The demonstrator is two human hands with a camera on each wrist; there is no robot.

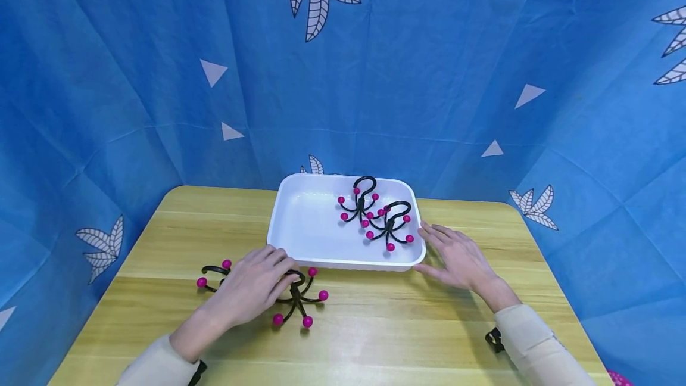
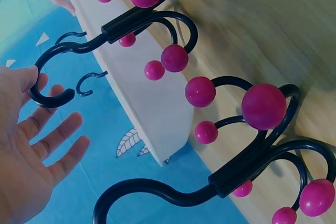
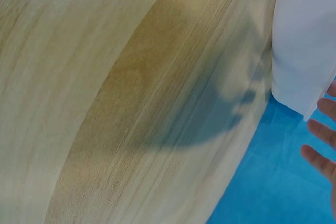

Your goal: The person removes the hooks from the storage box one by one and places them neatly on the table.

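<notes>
My left hand [image 1: 256,285] pinches the curved top of a black multi-arm hook [image 1: 295,294] with pink ball tips, between thumb and index finger; the other fingers hang loose in the left wrist view. Partly hidden behind that hand, a second hook of the same kind [image 2: 231,177] stands on the table. A white tray [image 1: 305,219] holds two more such hooks [image 1: 389,226] at its right side. By the tray's right front corner is my right hand [image 1: 455,258], its fingers spread and extended along the wall, holding nothing.
The wooden table [image 1: 386,326] reaches back to a blue cloth [image 1: 386,88] with leaf prints, which hangs behind and at both sides. The tray stands near the table's back edge.
</notes>
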